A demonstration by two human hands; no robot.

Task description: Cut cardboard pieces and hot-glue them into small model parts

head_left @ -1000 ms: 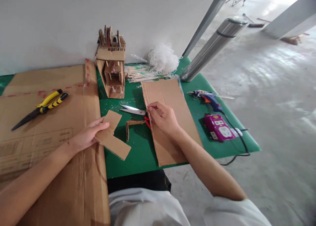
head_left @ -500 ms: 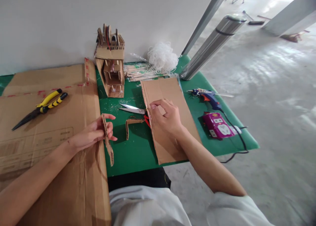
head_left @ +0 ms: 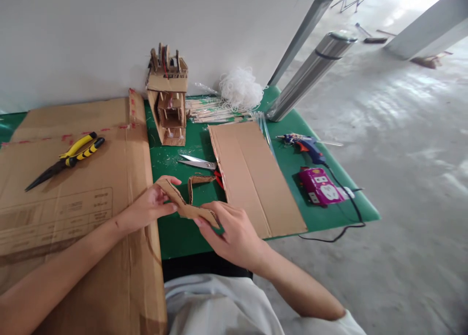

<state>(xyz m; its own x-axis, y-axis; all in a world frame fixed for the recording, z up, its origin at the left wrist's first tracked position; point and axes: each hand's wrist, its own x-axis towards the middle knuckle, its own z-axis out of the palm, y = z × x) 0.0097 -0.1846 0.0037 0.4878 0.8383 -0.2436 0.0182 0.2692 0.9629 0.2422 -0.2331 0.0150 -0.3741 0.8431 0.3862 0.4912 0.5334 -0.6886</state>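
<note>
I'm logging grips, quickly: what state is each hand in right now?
Left hand: closed, holding one end of the small cardboard piece.
Right hand: closed, holding the other end of the same piece.

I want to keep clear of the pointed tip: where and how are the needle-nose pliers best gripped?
Probably by the yellow-and-black handles, coming from above and the right. The needle-nose pliers lie flat on the printed cardboard, handles slightly spread toward the far right, while the tapered jaws point toward the near left, away from that approach.
</note>
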